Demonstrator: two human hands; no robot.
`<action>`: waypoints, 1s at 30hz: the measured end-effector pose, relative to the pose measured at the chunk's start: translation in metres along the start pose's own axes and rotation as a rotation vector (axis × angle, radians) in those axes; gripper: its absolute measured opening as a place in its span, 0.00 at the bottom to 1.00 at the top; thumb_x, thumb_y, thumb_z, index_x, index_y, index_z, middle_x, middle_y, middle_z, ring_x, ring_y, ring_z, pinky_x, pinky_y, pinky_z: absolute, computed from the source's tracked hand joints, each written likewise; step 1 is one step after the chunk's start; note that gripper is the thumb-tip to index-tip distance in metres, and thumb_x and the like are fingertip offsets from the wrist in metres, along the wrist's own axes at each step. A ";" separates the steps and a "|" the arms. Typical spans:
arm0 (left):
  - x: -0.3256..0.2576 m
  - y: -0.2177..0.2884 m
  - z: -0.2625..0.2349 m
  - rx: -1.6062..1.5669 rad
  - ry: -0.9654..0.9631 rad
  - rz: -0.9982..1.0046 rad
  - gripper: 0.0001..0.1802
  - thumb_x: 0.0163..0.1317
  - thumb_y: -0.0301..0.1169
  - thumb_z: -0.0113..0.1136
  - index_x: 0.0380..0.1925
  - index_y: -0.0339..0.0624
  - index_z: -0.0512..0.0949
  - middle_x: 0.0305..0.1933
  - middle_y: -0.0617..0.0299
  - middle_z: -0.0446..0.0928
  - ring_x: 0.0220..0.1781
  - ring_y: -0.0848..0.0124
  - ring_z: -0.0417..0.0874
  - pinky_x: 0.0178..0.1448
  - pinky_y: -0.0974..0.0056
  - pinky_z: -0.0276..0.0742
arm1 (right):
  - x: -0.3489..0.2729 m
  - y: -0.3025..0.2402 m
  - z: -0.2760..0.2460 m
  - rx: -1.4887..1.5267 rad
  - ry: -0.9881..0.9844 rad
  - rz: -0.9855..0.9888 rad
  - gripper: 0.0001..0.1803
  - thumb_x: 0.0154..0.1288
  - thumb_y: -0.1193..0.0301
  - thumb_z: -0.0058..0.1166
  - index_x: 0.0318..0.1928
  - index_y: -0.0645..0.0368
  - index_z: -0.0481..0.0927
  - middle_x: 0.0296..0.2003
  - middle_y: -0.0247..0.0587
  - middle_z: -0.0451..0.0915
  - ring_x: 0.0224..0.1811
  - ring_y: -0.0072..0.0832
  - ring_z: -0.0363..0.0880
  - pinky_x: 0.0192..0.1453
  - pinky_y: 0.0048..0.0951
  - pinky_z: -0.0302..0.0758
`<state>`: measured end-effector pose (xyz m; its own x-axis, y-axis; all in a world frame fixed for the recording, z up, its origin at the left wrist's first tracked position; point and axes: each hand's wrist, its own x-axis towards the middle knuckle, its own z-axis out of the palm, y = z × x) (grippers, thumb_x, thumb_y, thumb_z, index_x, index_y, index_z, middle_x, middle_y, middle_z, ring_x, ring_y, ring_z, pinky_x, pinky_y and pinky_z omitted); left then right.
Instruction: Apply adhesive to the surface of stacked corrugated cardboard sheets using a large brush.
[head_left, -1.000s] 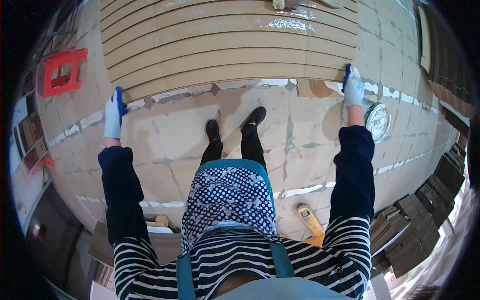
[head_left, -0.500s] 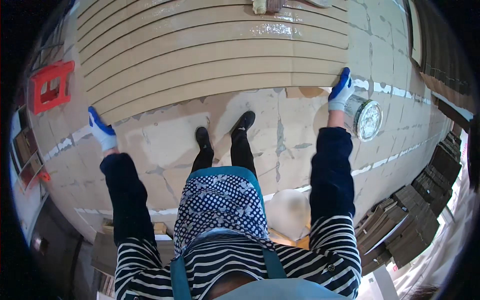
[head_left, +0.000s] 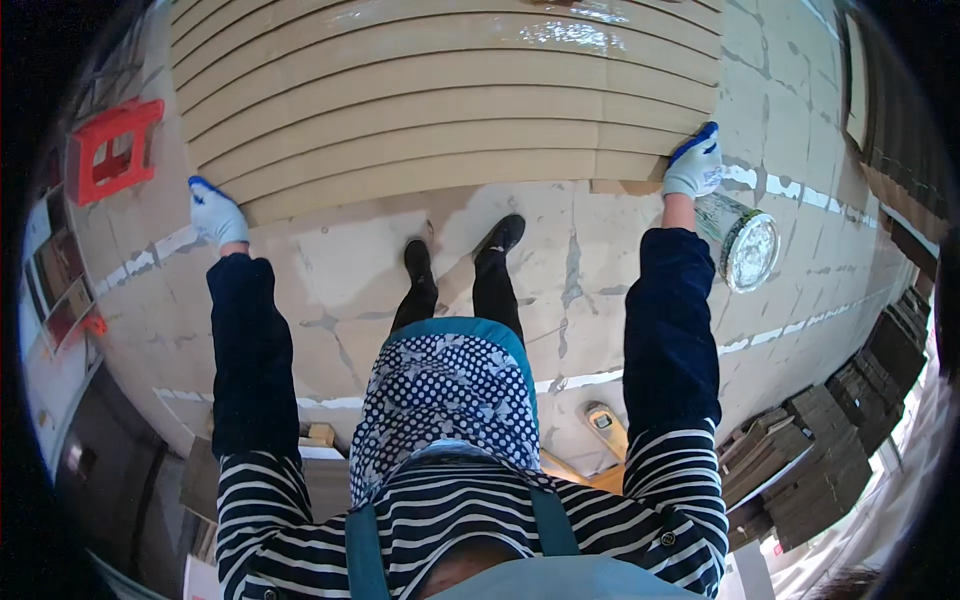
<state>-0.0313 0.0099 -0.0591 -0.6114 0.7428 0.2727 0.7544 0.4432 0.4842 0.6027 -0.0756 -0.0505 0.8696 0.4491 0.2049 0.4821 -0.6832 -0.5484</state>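
Note:
Overlapping cardboard sheets lie fanned out in long strips in front of me, with a wet shine on the farther ones. My left hand, in a white glove with blue fingertips, closes on the left end of the nearest sheets. At the opposite end, my right hand, gloved alike, is closed round the right corner. The fingers of both hands are partly hidden from view. Just beyond my right wrist stands a round pail with a whitish, shiny top.
A red plastic stool stands to the left. Stacks of flat cardboard sit at the lower right, and brown stacked sheets at the far right. A yellow device with a small screen is beside my right arm. My shoes are on the patched floor.
Both gloves have turned, showing more of their white backs. The near sheets' left corner has shifted up in view. The brush at the top edge has nearly left the picture.

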 end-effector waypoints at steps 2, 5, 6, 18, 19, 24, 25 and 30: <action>0.009 -0.010 -0.009 0.089 0.013 0.050 0.30 0.61 0.50 0.44 0.36 0.29 0.76 0.31 0.46 0.79 0.30 0.62 0.76 0.38 0.62 0.70 | 0.012 0.012 -0.002 -0.125 -0.050 -0.112 0.24 0.64 0.55 0.35 0.36 0.59 0.80 0.31 0.53 0.79 0.32 0.46 0.77 0.37 0.41 0.70; 0.027 -0.025 -0.030 0.294 -0.295 0.397 0.30 0.61 0.52 0.41 0.32 0.31 0.77 0.27 0.48 0.78 0.26 0.61 0.77 0.35 0.61 0.71 | 0.039 0.035 -0.018 -0.281 -0.246 -0.151 0.23 0.65 0.56 0.35 0.37 0.58 0.81 0.30 0.52 0.79 0.33 0.43 0.78 0.36 0.42 0.71; 0.028 -0.031 -0.036 0.336 -0.322 0.324 0.30 0.61 0.52 0.41 0.32 0.31 0.77 0.27 0.48 0.78 0.26 0.61 0.77 0.35 0.61 0.71 | 0.047 0.043 -0.023 -0.275 -0.315 -0.139 0.23 0.65 0.56 0.35 0.37 0.58 0.81 0.29 0.51 0.79 0.32 0.41 0.78 0.36 0.42 0.72; 0.033 -0.004 -0.096 0.269 -0.754 0.294 0.30 0.59 0.55 0.43 0.29 0.35 0.74 0.18 0.59 0.71 0.14 0.70 0.71 0.18 0.69 0.69 | 0.035 0.039 -0.067 -0.612 -0.660 -0.462 0.26 0.65 0.51 0.33 0.41 0.61 0.74 0.29 0.51 0.78 0.34 0.39 0.78 0.37 0.36 0.73; 0.034 0.003 -0.111 -0.036 -0.843 -0.006 0.28 0.61 0.53 0.43 0.33 0.35 0.74 0.20 0.57 0.73 0.17 0.70 0.73 0.21 0.68 0.71 | 0.036 0.034 -0.076 -0.668 -0.696 -0.407 0.26 0.65 0.51 0.33 0.41 0.61 0.74 0.29 0.51 0.78 0.34 0.39 0.78 0.37 0.36 0.73; -0.014 0.024 -0.075 -1.299 -0.374 -0.550 0.23 0.63 0.43 0.46 0.46 0.33 0.71 0.27 0.54 0.77 0.26 0.68 0.76 0.31 0.65 0.75 | 0.021 0.048 -0.045 0.913 -0.403 0.223 0.22 0.65 0.57 0.37 0.38 0.64 0.76 0.25 0.43 0.78 0.31 0.34 0.78 0.35 0.32 0.72; -0.022 0.023 -0.059 -1.285 -0.301 -0.610 0.23 0.63 0.43 0.46 0.46 0.33 0.71 0.27 0.54 0.77 0.26 0.68 0.76 0.31 0.65 0.75 | 0.015 0.053 -0.017 0.813 -0.137 0.040 0.21 0.65 0.58 0.37 0.36 0.64 0.77 0.25 0.42 0.78 0.30 0.33 0.78 0.34 0.32 0.71; -0.024 0.000 0.004 -0.700 0.044 -0.239 0.19 0.63 0.39 0.48 0.35 0.31 0.76 0.27 0.61 0.75 0.28 0.71 0.74 0.36 0.67 0.73 | 0.013 0.062 0.035 0.362 0.220 -0.087 0.30 0.64 0.51 0.36 0.30 0.66 0.79 0.26 0.46 0.79 0.30 0.38 0.78 0.33 0.36 0.70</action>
<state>-0.0156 -0.0054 -0.0688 -0.7598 0.6391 0.1194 0.2798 0.1556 0.9474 0.6400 -0.0923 -0.1101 0.8485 0.3356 0.4092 0.5200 -0.3845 -0.7628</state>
